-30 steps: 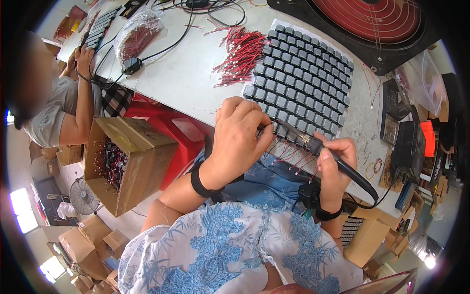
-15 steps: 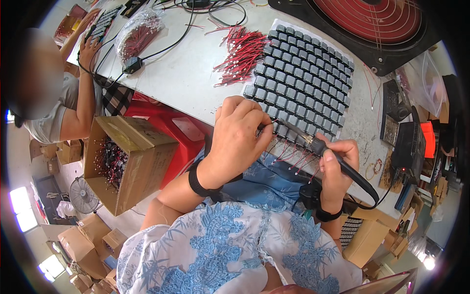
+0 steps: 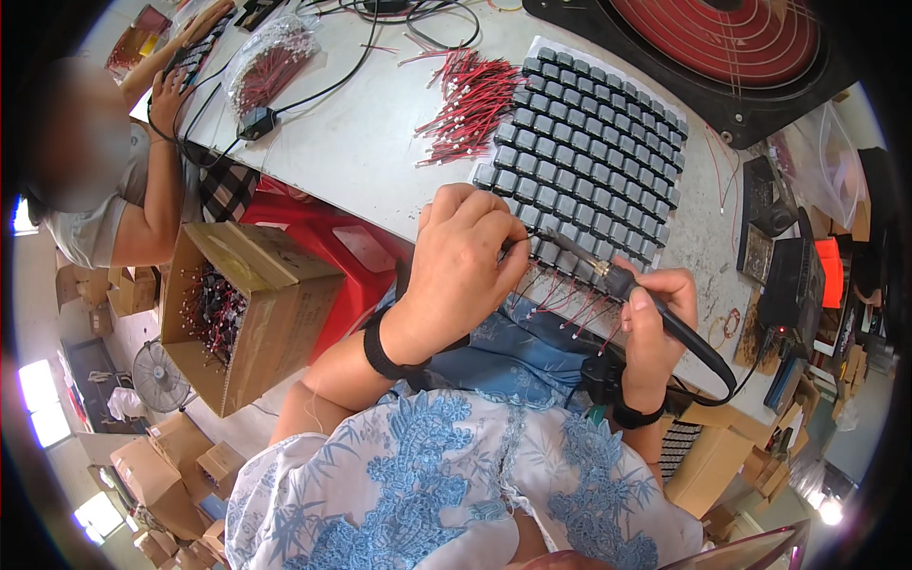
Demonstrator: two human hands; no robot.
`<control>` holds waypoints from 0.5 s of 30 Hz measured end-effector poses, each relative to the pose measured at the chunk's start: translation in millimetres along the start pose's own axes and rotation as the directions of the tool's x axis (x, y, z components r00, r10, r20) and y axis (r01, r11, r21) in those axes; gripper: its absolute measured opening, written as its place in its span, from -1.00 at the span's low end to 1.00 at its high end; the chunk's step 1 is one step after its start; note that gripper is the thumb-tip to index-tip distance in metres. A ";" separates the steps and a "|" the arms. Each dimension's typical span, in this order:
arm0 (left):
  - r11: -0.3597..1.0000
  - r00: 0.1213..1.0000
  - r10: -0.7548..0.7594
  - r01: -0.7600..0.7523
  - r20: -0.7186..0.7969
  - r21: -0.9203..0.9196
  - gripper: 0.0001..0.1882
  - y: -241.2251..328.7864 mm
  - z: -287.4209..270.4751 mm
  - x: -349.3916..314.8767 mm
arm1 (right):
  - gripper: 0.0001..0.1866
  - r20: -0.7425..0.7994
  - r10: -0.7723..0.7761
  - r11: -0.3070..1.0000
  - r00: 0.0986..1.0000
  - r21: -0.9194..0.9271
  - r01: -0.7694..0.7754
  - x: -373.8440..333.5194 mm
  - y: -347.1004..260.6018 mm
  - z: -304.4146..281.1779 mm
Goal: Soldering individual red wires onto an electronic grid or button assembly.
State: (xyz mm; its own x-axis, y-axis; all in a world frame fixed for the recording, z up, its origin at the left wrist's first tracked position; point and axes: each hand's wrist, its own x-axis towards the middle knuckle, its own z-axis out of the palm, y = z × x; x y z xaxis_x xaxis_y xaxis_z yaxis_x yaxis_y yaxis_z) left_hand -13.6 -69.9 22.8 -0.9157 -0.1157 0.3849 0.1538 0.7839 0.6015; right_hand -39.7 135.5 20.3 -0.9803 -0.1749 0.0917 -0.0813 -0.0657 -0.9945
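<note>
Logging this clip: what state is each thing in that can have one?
Soldering iron: gripped in right hand, tip at the grid's near edge.
Left hand: pinching at that edge.
Grid of dark components: flat on table.
Cardboard box: open, red-wired parts inside.

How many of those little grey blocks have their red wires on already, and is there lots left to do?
Red wires hang from the grey blocks along the near edge only, so that row looks done or nearly so. The right hand holds the soldering iron there while the left hand steadies it. A pile of loose red wires remains, so probably plenty is left.
</note>
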 end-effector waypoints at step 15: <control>0.999 1.000 0.018 -0.017 -0.022 0.039 -0.91 3.4 0.5 0.4 | -0.89 -0.013 -0.001 1.000 1.000 -0.016 0.001 -0.1 -3.1 -3.6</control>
State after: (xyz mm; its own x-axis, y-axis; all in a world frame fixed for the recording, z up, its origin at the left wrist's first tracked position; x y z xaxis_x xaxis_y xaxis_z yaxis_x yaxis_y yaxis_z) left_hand -13.7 -67.0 24.6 -0.9043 -0.1154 0.4110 0.1544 0.8091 0.5670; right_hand -40.0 139.2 23.2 -0.9825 -0.1619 0.0922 -0.0851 -0.0503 -0.9951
